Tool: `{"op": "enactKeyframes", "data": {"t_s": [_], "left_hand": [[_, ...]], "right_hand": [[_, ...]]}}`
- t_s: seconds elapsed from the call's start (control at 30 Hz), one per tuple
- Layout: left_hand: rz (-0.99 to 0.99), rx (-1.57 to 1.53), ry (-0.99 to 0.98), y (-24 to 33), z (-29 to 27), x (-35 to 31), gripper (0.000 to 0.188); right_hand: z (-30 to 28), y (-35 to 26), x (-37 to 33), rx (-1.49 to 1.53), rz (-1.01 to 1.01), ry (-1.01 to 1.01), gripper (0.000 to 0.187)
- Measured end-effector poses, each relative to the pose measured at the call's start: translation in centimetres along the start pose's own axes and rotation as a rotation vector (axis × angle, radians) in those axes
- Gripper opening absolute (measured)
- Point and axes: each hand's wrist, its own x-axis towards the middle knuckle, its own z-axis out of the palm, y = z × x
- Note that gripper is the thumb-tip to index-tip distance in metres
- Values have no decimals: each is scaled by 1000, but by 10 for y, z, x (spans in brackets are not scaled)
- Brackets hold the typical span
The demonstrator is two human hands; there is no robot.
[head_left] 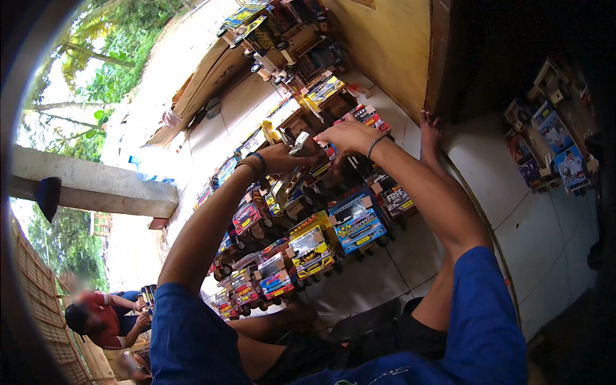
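Note:
Rows of wooden toy trucks with bright printed fronts and black wheels stand on the tiled floor before me. Both arms reach over them. My left hand (282, 158) is closed on a small silvery object (299, 143), whose kind I cannot make out. Close beside it, my right hand (351, 138) curls its fingers and thumb around a red and blue part of a toy truck (330, 152), mostly covered by the hand. A red toy truck (371, 118) is just beyond that hand. Nearer to me are a blue toy truck (358, 221) and a yellow one (310, 249).
More toy trucks (263, 35) are stacked at the far end along a yellow wall (391, 38). Others (553, 138) stand at the right. My bare foot (430, 131) rests by the wall's corner. At lower left, a person in red (106, 321) handles something. A concrete beam (96, 179) is at left.

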Motion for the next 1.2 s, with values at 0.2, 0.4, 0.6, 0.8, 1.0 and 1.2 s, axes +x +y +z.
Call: {"op": "enactKeyframes", "data": {"t_s": [0.2, 0.4, 0.6, 0.8, 1.0, 1.2], "left_hand": [[38, -10, 32, -5, 2, 10, 56], [30, -49, 99, 7, 8, 6, 53], [14, -60, 96, 20, 10, -3, 57], [38, -50, 207, 27, 17, -6, 63], [-36, -321, 300, 29, 44, -7, 67], [-19, -365, 337, 26, 50, -6, 74]], "right_hand": [[-1, -2, -1, -42, -16, 21, 78], [-3, -4, -2, -9, 17, -6, 69], [1, -3, 0, -37, 31, 41, 71], [-2, -5, -6, -31, -11, 65, 66], [0, -7, -8, -26, 44, 79, 62], [4, -1, -5, -41, -21, 143, 57]]}}
